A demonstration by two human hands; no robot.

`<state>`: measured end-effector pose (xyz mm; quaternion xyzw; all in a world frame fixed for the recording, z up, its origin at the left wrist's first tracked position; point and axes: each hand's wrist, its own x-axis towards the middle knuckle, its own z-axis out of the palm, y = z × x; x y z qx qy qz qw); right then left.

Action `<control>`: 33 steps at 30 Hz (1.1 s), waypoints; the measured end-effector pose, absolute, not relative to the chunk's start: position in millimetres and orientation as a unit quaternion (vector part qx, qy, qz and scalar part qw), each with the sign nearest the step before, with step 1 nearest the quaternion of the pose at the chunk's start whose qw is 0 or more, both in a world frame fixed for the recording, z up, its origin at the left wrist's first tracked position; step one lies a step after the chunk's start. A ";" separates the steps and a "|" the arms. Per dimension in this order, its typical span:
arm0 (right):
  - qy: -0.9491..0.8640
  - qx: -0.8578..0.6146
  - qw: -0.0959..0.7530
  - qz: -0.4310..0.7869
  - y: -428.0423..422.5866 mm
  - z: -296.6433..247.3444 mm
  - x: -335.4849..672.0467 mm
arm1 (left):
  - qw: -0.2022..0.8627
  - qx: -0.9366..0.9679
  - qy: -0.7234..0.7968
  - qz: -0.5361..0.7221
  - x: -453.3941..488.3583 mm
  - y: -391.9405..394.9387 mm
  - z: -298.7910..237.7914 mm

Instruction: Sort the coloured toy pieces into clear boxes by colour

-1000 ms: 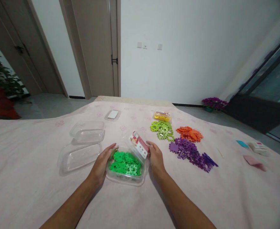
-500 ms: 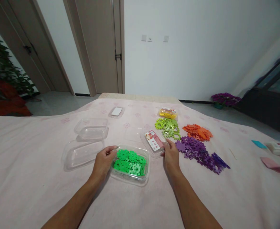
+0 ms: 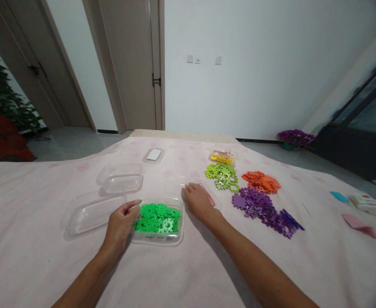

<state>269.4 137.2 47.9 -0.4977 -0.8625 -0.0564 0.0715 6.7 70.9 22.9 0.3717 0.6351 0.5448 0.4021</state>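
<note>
A clear plastic container (image 3: pixel 157 242) in front of me holds many green snowflake-shaped plastic pieces (image 3: pixel 158 218). My left hand (image 3: pixel 121 226) pinches its left rim, thumb and fingers closed. My right hand (image 3: pixel 199 202) lies just beyond the container's far right corner, across a clear lid with a red-and-white label (image 3: pixel 209 194). Its fingers stretch left and lie close together; the hand hides most of the label. Faint clear plastic (image 3: pixel 174 184) shows just left of those fingertips.
Two clear containers (image 3: pixel 120 182) (image 3: pixel 90 214) stand on the left. A white-labelled lid (image 3: pixel 154 155) lies farther back. On the right are piles of lime (image 3: pixel 223 175), orange (image 3: pixel 261 182) and purple pieces (image 3: pixel 258 203), a box of yellow pieces (image 3: pixel 222 157) and a tissue pack (image 3: pixel 365 203).
My right hand has left the labelled lid's right edge and moved left across it. My left hand stays on the green pieces' container, which sits farther left in view.
</note>
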 end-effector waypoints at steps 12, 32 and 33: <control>-0.901 -0.403 -0.029 -0.156 156.9 43.7 256.3 | 0.435 0.340 0.611 0.568 6.4 71.6 21.0; -0.869 -0.465 0.111 -0.126 170.9 90.0 253.3 | 0.468 0.330 0.559 0.600 7.9 73.9 9.7; -0.856 -0.484 0.142 -0.110 169.4 97.4 254.3 | 0.467 0.331 0.558 0.601 7.6 74.1 8.9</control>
